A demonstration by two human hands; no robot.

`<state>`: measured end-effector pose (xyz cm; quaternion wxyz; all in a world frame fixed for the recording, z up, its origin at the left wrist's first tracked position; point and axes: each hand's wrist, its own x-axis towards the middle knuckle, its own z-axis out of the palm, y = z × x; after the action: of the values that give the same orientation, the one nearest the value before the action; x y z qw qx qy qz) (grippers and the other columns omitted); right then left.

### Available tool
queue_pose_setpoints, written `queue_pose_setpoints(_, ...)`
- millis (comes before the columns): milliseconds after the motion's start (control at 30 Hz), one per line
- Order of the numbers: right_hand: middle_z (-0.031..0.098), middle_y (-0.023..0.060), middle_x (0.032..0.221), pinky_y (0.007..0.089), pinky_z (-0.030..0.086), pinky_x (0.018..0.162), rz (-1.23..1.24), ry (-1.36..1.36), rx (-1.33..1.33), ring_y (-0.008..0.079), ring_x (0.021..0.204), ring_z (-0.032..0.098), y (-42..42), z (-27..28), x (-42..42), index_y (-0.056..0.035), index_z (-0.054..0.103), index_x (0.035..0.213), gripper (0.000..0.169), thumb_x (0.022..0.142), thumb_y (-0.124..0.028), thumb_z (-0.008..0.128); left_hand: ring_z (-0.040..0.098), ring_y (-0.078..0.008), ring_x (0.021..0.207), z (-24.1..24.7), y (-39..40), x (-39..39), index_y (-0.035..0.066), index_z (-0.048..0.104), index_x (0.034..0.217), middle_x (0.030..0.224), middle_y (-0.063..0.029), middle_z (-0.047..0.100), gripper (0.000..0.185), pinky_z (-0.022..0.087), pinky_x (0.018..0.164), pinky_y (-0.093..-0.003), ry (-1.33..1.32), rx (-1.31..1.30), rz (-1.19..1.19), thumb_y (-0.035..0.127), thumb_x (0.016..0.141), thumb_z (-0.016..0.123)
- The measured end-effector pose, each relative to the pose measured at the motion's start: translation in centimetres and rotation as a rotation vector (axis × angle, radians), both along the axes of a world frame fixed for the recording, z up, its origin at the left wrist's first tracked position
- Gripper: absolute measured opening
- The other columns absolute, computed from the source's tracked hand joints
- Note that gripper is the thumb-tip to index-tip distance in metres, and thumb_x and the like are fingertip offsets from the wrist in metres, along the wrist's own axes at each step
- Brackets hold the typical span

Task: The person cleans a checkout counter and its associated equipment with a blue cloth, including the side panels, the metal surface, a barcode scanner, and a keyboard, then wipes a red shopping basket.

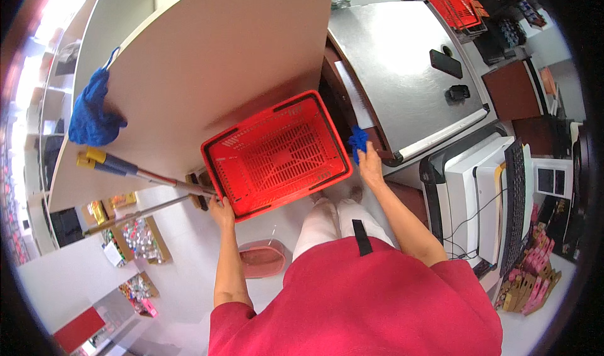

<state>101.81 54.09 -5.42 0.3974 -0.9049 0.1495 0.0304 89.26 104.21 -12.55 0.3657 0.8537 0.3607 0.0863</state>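
A red plastic shopping basket (281,155) with nothing in it is held in front of my body, tilted so its slotted floor shows. My left hand (222,213) grips the rim at its lower left corner. In my right hand (370,167) is a crumpled blue cloth (358,138), beside the basket's right end. Whether that hand also touches the rim is hard to tell. The basket's far long side is close to a tall pale panel (226,49).
Mop or broom handles (141,172) lean at the left, below a hanging blue cloth (96,113). A metal-topped counter (387,68) carries a phone (446,63) and a small black object (457,93). A pink bin (263,260) stands on the floor; a printer-like machine (465,205) is at right.
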Motion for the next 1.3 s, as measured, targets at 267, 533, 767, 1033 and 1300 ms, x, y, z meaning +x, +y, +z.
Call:
queue_pose_setpoints(267, 0.066, 0.0303, 0.118, 0.0477, 0.048, 0.099, 0.094, 0.370, 0.098, 0.0448, 0.115, 0.062, 0.4, -5.4, 0.6, 0.0034, 0.056, 0.130, 0.065, 0.091, -0.048, 0.067, 0.066, -0.0314, 0.110, -2.7, 1.5, 3.0, -0.005, 0.056, 0.132, 0.122, -0.0207, 0.068, 0.048, 0.050, 0.097, -0.0401, 0.197, -0.121, -0.041, 0.018, 0.091, 0.069)
queue_pose_setpoints(533, 0.071, 0.0184, 0.105, 0.0404, 0.051, 0.091, -0.019, 0.344, 0.448, 0.0279, 0.098, 0.067, 0.6, -8.7, 1.2, -0.0005, 0.062, 0.121, 0.053, 0.083, -0.034, 0.080, 0.066, -0.0236, 0.104, -5.3, 3.1, 3.9, -0.003, 0.061, 0.130, 0.118, -0.0124, 0.070, 0.036, 0.051, 0.093, -0.0365, 0.078, -0.518, 0.129, 0.004, 0.095, 0.063)
queue_pose_setpoints(767, 0.071, 0.0159, 0.097, 0.0401, 0.051, 0.085, -0.005, 0.270, 0.460, 0.0267, 0.090, 0.067, 0.7, -6.9, 2.1, 0.0003, 0.064, 0.111, 0.035, 0.088, -0.023, 0.077, 0.067, -0.0207, 0.098, -3.9, 1.7, 2.9, -0.002, 0.062, 0.129, 0.117, -0.0104, 0.071, 0.031, 0.053, 0.088, -0.0332, 0.010, -0.506, 0.167, 0.003, 0.099, 0.059)
queue_pose_setpoints(1033, 0.070, 0.0249, 0.106, 0.0433, 0.051, 0.091, -0.043, 0.216, 0.321, 0.0368, 0.101, 0.068, 1.0, -7.2, -0.9, 0.0022, 0.059, 0.129, 0.046, 0.093, -0.023, 0.071, 0.069, -0.0367, 0.095, -0.6, -1.0, 2.2, -0.002, 0.065, 0.120, 0.104, -0.0211, 0.072, 0.030, 0.052, 0.088, -0.0438, 0.197, 0.275, -0.253, 0.006, 0.092, 0.058)
queue_pose_setpoints(1300, 0.066, 0.0313, 0.114, 0.0498, 0.051, 0.091, -0.018, 0.069, 0.105, 0.0453, 0.108, 0.064, 1.6, -6.4, -1.6, 0.0053, 0.057, 0.129, 0.046, 0.091, -0.017, 0.071, 0.066, -0.0382, 0.083, 4.6, -2.4, 3.5, -0.003, 0.063, 0.106, 0.094, -0.0225, 0.070, 0.022, 0.052, 0.076, -0.0444, 0.071, 0.384, -0.256, 0.015, 0.093, 0.060)
